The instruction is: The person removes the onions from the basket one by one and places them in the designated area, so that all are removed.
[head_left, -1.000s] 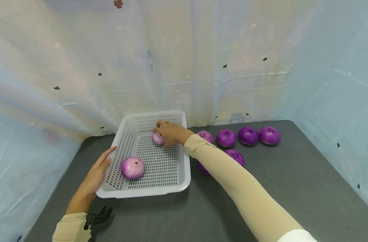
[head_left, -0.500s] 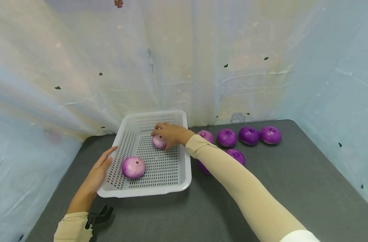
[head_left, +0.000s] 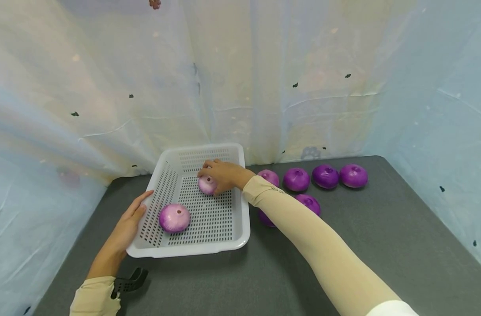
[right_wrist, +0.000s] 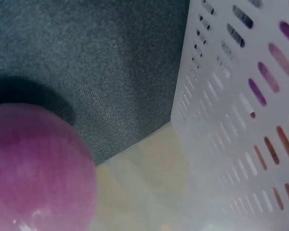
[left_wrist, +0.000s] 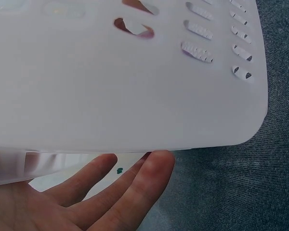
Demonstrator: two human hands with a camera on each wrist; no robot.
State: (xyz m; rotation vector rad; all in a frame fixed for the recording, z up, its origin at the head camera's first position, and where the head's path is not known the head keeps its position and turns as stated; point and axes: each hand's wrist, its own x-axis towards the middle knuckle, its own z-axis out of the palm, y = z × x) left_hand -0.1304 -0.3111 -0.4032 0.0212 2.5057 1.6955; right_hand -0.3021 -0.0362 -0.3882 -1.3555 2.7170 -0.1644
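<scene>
A white perforated plastic basket (head_left: 185, 251) stands on the dark table. Inside it, a red onion (head_left: 174, 218) lies near the front left. Further back, my right hand (head_left: 223, 175) holds a second red onion (head_left: 207, 185) from above and the right, low over or on the basket floor. My left hand (head_left: 126, 228) lies along the basket's left side, fingers extended and touching the rim. In the left wrist view, the left hand's fingers (left_wrist: 149, 183) reach out straight by the basket rim. The right wrist view shows the basket's slotted outer wall (right_wrist: 221, 91), which mostly hides that hand.
Right of the basket sit several more red onions, some in a back row (head_left: 296, 180) and others nearer, such as one onion (head_left: 308, 205) partly behind the right sleeve (head_left: 303, 237). One onion (right_wrist: 38, 168) is close to the right wrist camera. A plastic curtain (head_left: 240, 79) surrounds the table (head_left: 382, 245).
The onion in my right hand has turned and shifted slightly toward me, so its small brown spot now shows. My left hand and the basket have stayed put.
</scene>
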